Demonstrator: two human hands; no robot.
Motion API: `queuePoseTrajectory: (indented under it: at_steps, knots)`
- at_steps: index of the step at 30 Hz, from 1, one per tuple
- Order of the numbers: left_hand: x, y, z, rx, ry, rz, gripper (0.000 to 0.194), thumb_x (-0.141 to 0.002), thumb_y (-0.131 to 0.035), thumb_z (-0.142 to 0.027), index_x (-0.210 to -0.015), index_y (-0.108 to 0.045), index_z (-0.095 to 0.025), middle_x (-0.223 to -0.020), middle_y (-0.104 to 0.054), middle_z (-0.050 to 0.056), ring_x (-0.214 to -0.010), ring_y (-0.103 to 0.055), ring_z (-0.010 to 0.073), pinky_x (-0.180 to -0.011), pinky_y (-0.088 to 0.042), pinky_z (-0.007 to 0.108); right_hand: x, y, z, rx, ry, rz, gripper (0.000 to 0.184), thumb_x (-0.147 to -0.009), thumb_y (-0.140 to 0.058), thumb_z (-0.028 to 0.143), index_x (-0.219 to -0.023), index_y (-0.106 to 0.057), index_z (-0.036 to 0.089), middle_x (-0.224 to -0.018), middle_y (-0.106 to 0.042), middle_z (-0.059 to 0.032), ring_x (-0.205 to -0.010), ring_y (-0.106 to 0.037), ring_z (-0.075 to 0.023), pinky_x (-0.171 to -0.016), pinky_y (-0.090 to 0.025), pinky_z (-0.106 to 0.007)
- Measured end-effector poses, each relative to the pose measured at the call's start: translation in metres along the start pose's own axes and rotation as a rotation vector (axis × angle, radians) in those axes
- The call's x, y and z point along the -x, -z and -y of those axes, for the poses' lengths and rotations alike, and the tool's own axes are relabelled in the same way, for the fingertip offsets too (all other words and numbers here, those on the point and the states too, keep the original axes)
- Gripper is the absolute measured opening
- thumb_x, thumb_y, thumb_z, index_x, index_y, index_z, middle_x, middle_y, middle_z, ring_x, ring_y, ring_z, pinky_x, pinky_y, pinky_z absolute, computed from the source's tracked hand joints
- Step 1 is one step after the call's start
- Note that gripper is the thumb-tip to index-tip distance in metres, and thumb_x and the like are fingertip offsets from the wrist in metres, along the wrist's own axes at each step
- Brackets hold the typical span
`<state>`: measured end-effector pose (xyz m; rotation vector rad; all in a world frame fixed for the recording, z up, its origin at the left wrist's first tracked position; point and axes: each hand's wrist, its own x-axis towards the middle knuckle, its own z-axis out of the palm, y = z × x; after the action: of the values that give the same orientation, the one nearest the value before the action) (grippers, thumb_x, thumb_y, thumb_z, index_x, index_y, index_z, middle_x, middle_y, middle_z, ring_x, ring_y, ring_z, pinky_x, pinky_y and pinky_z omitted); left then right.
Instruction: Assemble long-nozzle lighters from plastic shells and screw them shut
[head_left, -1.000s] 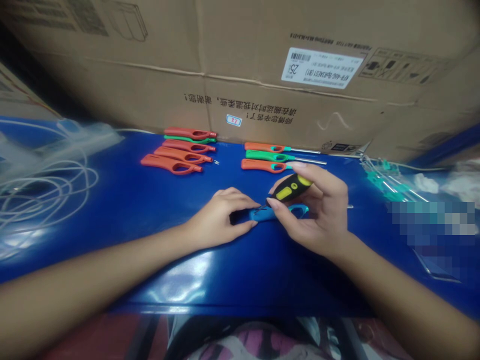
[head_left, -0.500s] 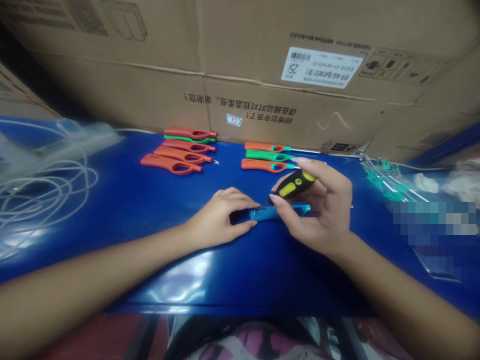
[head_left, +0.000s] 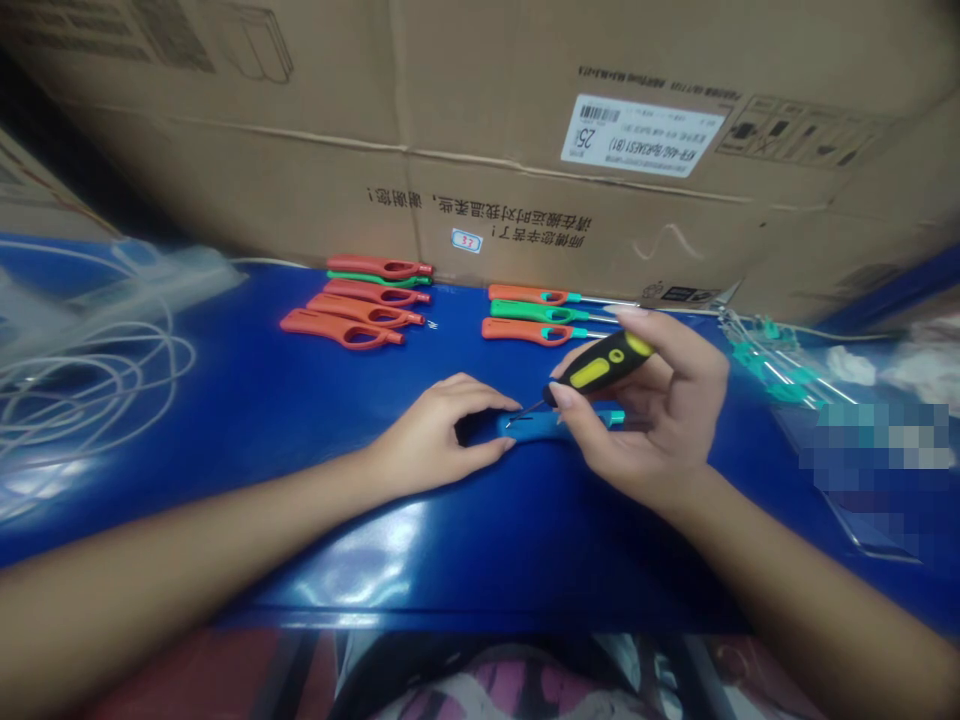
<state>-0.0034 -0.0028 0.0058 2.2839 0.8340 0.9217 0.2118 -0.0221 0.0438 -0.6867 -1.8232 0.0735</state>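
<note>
A blue long-neck lighter [head_left: 541,427] with a teal part at its right end lies flat on the blue tabletop in front of me. My left hand [head_left: 454,430] grips its left end between thumb and fingertips. A black and yellow screwdriver [head_left: 598,370] is held tilted in my right hand [head_left: 664,410], its thin shaft pointing down and left. The tip is at the lighter's left end; whether it sits in a screw I cannot tell. The right hand hides part of the lighter's far end.
Several orange, red and green lighter bodies [head_left: 346,328] lie at the back left. Lighters with metal necks [head_left: 529,330] lie in a row to their right. Metal rods with teal parts [head_left: 772,370] are at the right, coiled white tubing [head_left: 97,370] at the left. A cardboard box [head_left: 300,170] stands behind.
My right hand and the screwdriver handle have shifted slightly right, showing more of the shaft. The tip stays near the lighter's left end, and my left hand keeps its place.
</note>
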Motion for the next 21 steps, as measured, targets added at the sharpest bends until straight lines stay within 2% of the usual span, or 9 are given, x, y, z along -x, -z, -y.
queuePoseTrajectory:
  at_steps: [6,10,21]
  knots:
    - [0.0014,0.0012,0.0022,0.037,0.005,-0.049,0.015,-0.090,-0.073,-0.027,-0.104,-0.073,-0.022,-0.104,-0.077,0.003,-0.099,-0.068,0.0185,-0.095,-0.051,0.034,-0.0022,-0.0030,0.0089,0.000,-0.081,-0.101,0.067,-0.084,-0.075,0.017,-0.142,-0.048,0.036,-0.133,-0.057,-0.0078,-0.083,-0.073,-0.0195,-0.052,-0.064,-0.028]
    - [0.0011,0.0022,0.0014,0.065,0.003,-0.065,0.012,-0.089,-0.074,-0.027,-0.100,-0.075,-0.021,-0.101,-0.077,0.003,-0.097,-0.069,0.0185,-0.094,-0.051,0.034,-0.0013,-0.0038,0.0113,-0.042,-0.134,-0.089,0.065,-0.085,-0.073,0.017,-0.142,-0.048,0.037,-0.138,-0.054,-0.0074,-0.085,-0.073,-0.0193,-0.051,-0.064,-0.027]
    - [-0.0017,0.0009,0.0021,0.105,-0.032,-0.080,0.005,-0.089,-0.074,-0.022,-0.093,-0.077,-0.020,-0.096,-0.078,0.003,-0.093,-0.069,0.0175,-0.091,-0.050,0.032,-0.0005,-0.0027,0.0089,-0.001,-0.092,-0.052,0.062,-0.090,-0.070,0.022,-0.144,-0.042,0.032,-0.136,-0.056,-0.0078,-0.084,-0.073,-0.0170,-0.053,-0.064,-0.026]
